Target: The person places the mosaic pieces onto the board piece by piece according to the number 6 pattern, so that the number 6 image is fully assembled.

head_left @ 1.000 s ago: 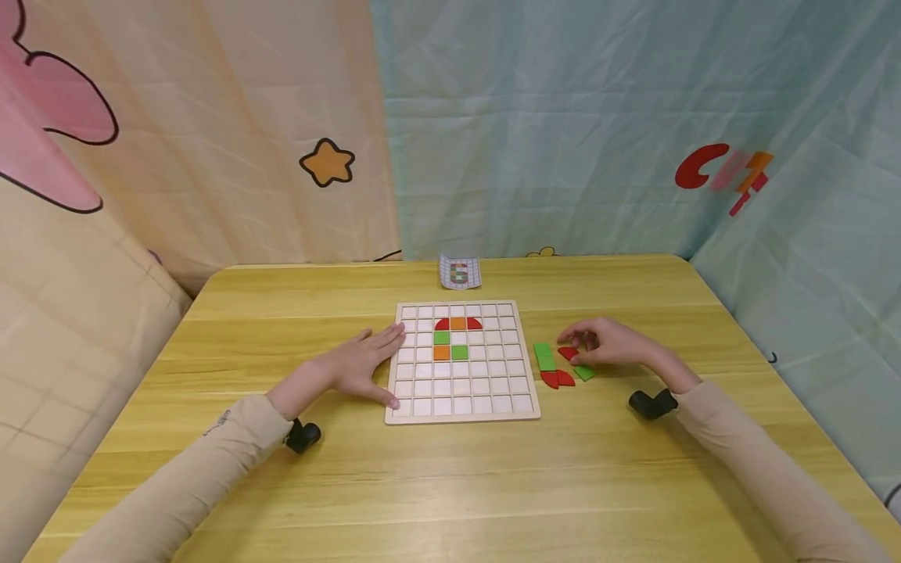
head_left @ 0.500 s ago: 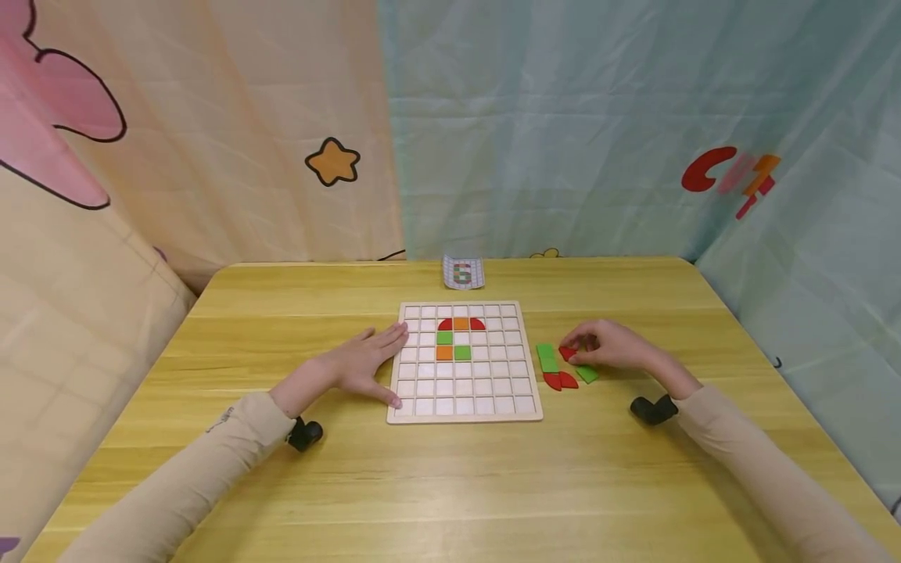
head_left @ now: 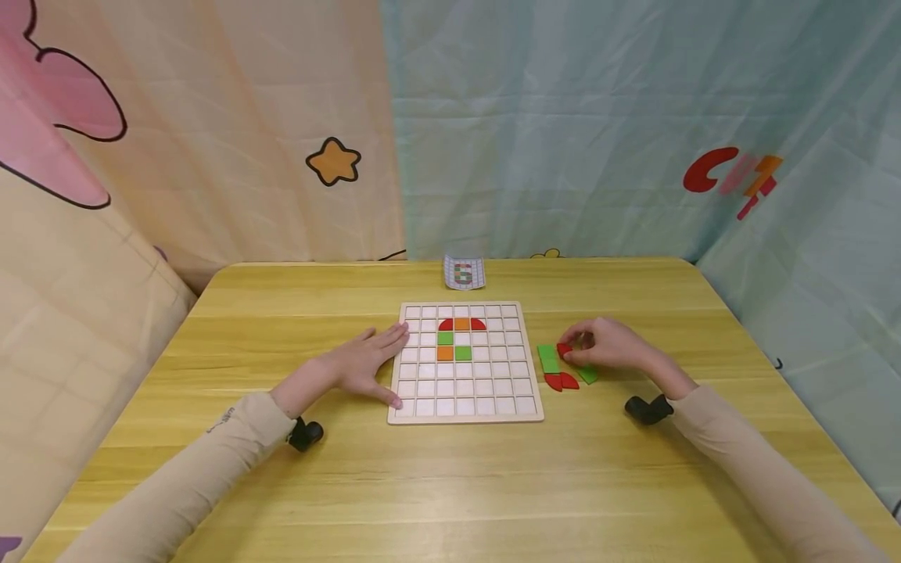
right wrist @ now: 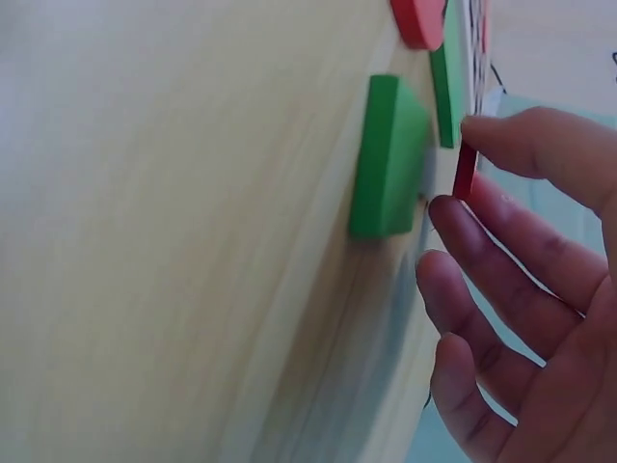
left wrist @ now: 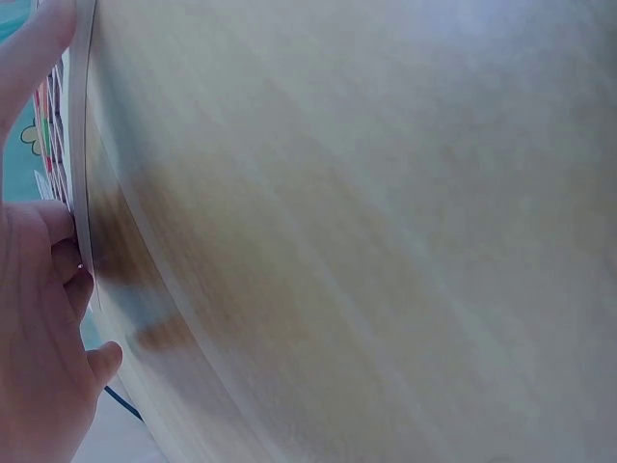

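A pale grid board (head_left: 465, 418) lies on the table, holding red, orange and green pieces in its upper left cells. The left hand (head_left: 366, 366) rests with fingers spread on the board's left edge; in the left wrist view that hand (left wrist: 39, 318) touches the rim. Right of the board, the right hand (head_left: 608, 344) pinches a red piece (head_left: 564, 349) between thumb and fingers. In the right wrist view the red piece (right wrist: 465, 172) is edge-on in the right hand (right wrist: 540, 260), off the table, beside a green piece (right wrist: 390, 159).
Two green squares (head_left: 548, 359) and two red quarter-round pieces (head_left: 554, 381) lie right of the board. Another green piece (head_left: 587, 375) is partly under the right hand. A patterned card (head_left: 464, 274) stands near the table's back edge (head_left: 317, 264). Curtains hang behind.
The right hand has taken hold of a red piece from the table and lifted it slightly. The left hand stays on the board. The head view has shifted slightly.
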Tool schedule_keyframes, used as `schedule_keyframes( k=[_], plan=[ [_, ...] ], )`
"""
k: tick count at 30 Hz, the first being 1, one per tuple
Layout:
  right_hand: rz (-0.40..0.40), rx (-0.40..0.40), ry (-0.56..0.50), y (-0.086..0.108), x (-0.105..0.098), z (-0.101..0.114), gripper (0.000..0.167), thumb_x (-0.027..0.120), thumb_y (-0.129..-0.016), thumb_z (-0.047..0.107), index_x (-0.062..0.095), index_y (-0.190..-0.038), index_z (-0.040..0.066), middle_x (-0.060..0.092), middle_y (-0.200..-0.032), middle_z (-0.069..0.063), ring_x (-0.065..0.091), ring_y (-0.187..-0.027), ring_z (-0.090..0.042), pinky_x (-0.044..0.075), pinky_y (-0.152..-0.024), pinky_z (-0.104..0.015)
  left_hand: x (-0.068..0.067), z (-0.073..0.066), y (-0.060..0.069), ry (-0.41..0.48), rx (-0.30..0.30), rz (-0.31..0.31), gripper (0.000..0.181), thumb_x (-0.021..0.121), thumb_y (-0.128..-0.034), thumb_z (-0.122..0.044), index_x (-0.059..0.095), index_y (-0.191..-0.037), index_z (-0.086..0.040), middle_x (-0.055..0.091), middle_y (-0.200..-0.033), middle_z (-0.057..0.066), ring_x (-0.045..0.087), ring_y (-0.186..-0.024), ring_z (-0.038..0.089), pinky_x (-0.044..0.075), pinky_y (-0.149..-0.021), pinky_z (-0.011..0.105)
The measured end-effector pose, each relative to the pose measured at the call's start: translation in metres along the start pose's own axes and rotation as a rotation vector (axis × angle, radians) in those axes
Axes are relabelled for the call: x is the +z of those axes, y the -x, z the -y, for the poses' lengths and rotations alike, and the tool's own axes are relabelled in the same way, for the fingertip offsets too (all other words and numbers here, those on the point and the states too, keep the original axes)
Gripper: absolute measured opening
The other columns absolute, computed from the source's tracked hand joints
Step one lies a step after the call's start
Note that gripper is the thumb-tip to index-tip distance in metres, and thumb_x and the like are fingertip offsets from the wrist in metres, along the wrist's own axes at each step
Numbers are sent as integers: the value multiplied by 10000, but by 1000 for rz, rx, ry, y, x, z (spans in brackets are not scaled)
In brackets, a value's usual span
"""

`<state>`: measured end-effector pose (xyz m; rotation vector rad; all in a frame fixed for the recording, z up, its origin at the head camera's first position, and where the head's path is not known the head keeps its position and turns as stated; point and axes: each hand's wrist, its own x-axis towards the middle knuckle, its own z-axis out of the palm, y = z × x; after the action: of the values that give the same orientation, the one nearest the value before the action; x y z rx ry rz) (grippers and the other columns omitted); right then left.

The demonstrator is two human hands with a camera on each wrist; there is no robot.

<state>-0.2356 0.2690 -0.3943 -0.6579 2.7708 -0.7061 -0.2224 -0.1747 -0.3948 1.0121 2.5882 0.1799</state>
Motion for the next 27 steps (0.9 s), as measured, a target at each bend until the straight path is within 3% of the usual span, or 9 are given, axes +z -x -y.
schedule_keyframes(
  k=[9, 20, 27],
  plan=[
    [-51, 38, -7, -3, 0, 13, 246, 737, -842, 261, 741, -1026, 99, 734, -913, -19, 541, -658, -105, 441, -585, -243, 1, -1, 1, 0, 3, -7, 1185, 635, -744, -716, 100, -1538, -18, 3, -1629, 127, 34, -1509, 279, 64, -1208, 542],
    [-182, 67, -18, -12, 4, 30, 278, 763, -808, 287, 743, -1016, 104, 715, -873, -6, 536, -622, -118, 430, -541, -247, 0, 0, 0, 1, 0, -6, 1181, 634, -748, -713, 97, -1539, -19, -1, -1629, 125, 33, -1509, 280, 64, -1206, 546],
    [-189, 75, -49, -22, 9, 44, 283, 776, -802, 287, 747, -1022, 110, 719, -892, -17, 526, -613, -130, 420, -529, -249, 1, 1, -1, -1, -1, -4, 1186, 624, -745, -727, 93, -1541, -28, -2, -1631, 114, 32, -1511, 272, 65, -1207, 543]
  ],
)
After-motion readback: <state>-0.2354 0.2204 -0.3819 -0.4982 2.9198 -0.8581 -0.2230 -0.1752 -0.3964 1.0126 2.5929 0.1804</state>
